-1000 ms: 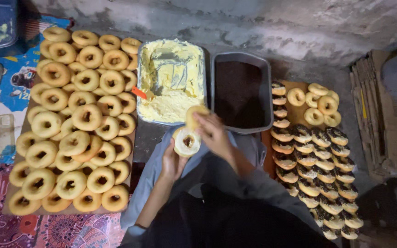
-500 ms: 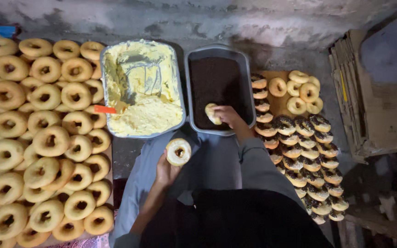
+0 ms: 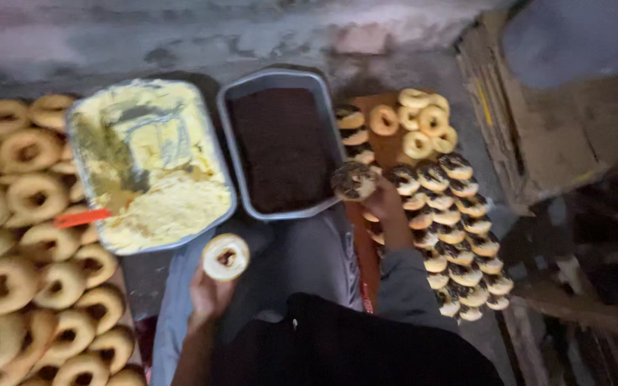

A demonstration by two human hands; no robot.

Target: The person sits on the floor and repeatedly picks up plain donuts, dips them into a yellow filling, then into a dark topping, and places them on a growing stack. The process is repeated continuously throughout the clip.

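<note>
Head view: right hand [image 3: 384, 204], fingers closed on a round doughnut half coated with dark crumbs [image 3: 354, 181], holds it beside the grey metal tray of dark brown crumbs [image 3: 280, 146]; left hand [image 3: 209, 293], fingers closed on a cream-spread ring doughnut half [image 3: 226, 256], holds it below the metal tray of pale yellow cream [image 3: 153, 161]. Risk: loose crumbs could drop off over the grey concrete floor [image 3: 180, 43]. Setting is dim; rows of plain golden ring doughnuts [image 3: 16, 207] lie left, finished ones [image 3: 459, 236] right.

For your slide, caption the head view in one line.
Right hand lifts a sprinkle-coated doughnut from the dark tray; left hand holds a cream-topped one.
</note>
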